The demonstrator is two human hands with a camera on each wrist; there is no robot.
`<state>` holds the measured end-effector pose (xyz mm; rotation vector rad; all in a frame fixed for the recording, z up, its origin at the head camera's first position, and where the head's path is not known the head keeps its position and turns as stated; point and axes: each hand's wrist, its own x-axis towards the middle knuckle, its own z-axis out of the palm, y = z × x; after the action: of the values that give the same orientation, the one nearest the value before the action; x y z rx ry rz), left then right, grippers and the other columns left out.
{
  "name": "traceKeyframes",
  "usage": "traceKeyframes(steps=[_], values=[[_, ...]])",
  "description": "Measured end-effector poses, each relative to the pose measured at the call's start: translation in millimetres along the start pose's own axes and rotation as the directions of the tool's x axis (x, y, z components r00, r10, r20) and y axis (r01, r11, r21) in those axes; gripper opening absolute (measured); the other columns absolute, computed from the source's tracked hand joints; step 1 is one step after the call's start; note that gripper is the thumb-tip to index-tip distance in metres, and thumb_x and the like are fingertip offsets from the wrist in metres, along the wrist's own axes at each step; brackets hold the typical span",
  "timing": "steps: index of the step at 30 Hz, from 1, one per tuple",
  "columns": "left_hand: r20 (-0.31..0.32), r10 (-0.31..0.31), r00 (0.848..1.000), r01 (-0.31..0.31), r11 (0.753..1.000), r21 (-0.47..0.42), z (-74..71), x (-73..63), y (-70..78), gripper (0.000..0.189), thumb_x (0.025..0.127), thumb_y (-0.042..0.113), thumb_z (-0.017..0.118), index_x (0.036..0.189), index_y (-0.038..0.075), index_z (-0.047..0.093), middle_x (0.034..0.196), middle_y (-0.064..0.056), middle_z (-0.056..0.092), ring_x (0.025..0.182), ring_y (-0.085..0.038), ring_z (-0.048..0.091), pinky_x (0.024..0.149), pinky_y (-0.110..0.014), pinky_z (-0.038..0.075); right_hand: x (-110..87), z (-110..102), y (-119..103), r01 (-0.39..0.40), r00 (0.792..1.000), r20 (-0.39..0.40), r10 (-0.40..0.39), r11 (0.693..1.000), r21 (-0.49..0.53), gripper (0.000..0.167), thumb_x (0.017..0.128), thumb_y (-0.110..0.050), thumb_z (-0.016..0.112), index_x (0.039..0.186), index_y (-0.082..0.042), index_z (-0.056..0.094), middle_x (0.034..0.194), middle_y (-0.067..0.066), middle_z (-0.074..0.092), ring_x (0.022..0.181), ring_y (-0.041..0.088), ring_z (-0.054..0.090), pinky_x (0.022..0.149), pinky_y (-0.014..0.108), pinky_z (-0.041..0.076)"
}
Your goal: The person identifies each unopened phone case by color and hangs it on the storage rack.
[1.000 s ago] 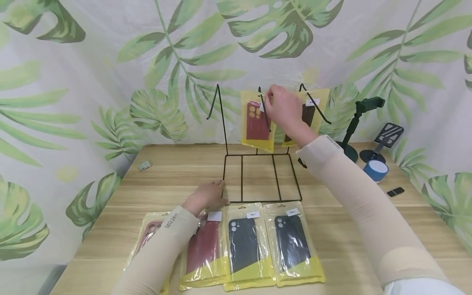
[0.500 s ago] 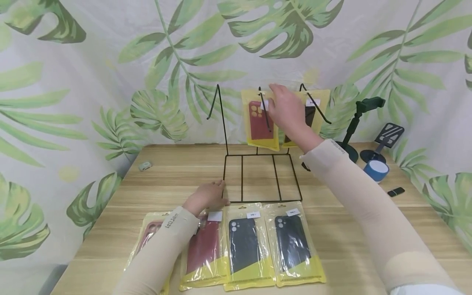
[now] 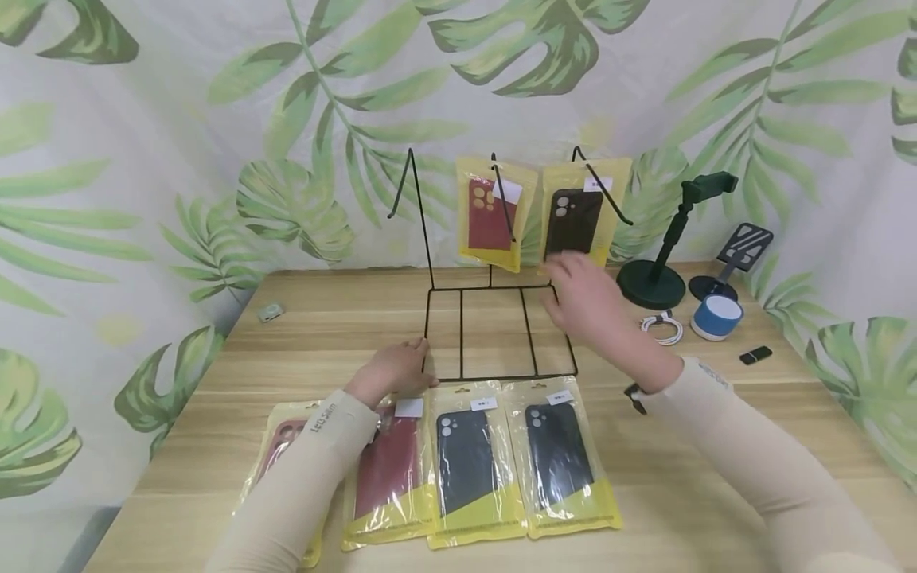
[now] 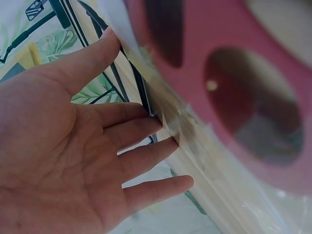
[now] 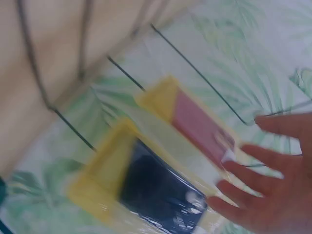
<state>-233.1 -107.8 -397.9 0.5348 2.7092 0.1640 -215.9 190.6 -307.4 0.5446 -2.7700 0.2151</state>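
My left hand (image 3: 392, 370) rests at the front left corner of a black wire display rack (image 3: 462, 334), fingers extended against the wire in the left wrist view. A bagged red phone case (image 3: 482, 227) hangs from the rack's middle hook. On the right hook hangs a bagged black phone case (image 3: 571, 223). In front of that bag's lower edge is my right hand (image 3: 591, 306), holding nothing, its fingers spread in the right wrist view. Bagged phone cases lie before the rack: a red one (image 3: 387, 477), a dark grey one (image 3: 466, 461) and a black one (image 3: 559, 454).
Another bagged reddish case (image 3: 282, 434) lies partly under my left forearm. At right stand a dark green phone stand (image 3: 652, 282), a black stand (image 3: 734, 263) and a blue-and-white cylinder (image 3: 716, 318). A white cable (image 3: 662, 328) and a small black stick (image 3: 755, 355) lie nearby.
My right hand has let go of the red case's bag at the middle hook and come down to the right, uncovering the hanging black case. The left hand stays at the rack's corner.
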Motion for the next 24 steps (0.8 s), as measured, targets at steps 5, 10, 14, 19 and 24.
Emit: traceKeyframes(steps=[5,10,14,19,24], values=[[0.004,-0.012,1.0,0.012,1.0,-0.007,0.2,1.1,0.9,0.082,0.097,0.042,0.06,0.154,-0.004,0.024,0.162,-0.022,0.025,0.148,-0.04,0.028,0.123,-0.052,0.025,-36.1,37,12,0.008,0.946,0.322,-0.027,0.998,0.061,0.044,0.095,-0.031,0.065,0.132,-0.008,0.062,0.135,0.018,0.061,0.126,0.039,0.055,0.104,0.055,0.047],[0.009,-0.009,1.0,0.009,1.0,-0.017,-0.1,1.7,2.3,0.08,0.097,0.04,0.06,0.154,-0.005,0.025,0.161,-0.023,0.024,0.148,-0.041,0.027,0.122,-0.053,0.025,-56.7,59,19,-0.026,0.907,0.421,-0.018,0.995,0.098,0.037,0.092,-0.029,0.069,0.122,-0.008,0.068,0.125,0.014,0.066,0.113,0.034,0.062,0.092,0.051,0.054],[0.009,-0.007,1.0,0.007,1.0,-0.019,-0.4,2.0,1.8,0.08,0.097,0.039,0.06,0.154,-0.006,0.025,0.161,-0.023,0.025,0.148,-0.042,0.028,0.122,-0.053,0.025,-61.0,65,20,-0.057,0.897,0.443,0.007,0.993,0.099,0.032,0.09,-0.027,0.072,0.116,-0.01,0.069,0.118,0.011,0.068,0.105,0.03,0.064,0.086,0.047,0.056],[0.013,-0.014,1.0,0.014,1.0,-0.011,1.0,2.9,0.8,0.081,0.097,0.041,0.06,0.154,-0.005,0.025,0.161,-0.023,0.025,0.148,-0.042,0.028,0.122,-0.054,0.025,-63.7,71,22,-0.075,0.88,0.473,0.027,0.994,0.084,0.028,0.086,-0.024,0.073,0.109,-0.009,0.068,0.107,0.008,0.07,0.098,0.027,0.064,0.08,0.042,0.056],[0.014,-0.016,1.0,0.016,1.0,-0.002,1.9,4.2,0.4,0.082,0.097,0.042,0.06,0.154,-0.005,0.025,0.161,-0.022,0.025,0.148,-0.042,0.029,0.122,-0.053,0.026,-65.7,76,28,-0.088,0.882,0.47,0.04,0.993,0.08,0.027,0.084,-0.026,0.076,0.101,-0.008,0.065,0.096,0.006,0.066,0.089,0.023,0.06,0.07,0.037,0.053]])
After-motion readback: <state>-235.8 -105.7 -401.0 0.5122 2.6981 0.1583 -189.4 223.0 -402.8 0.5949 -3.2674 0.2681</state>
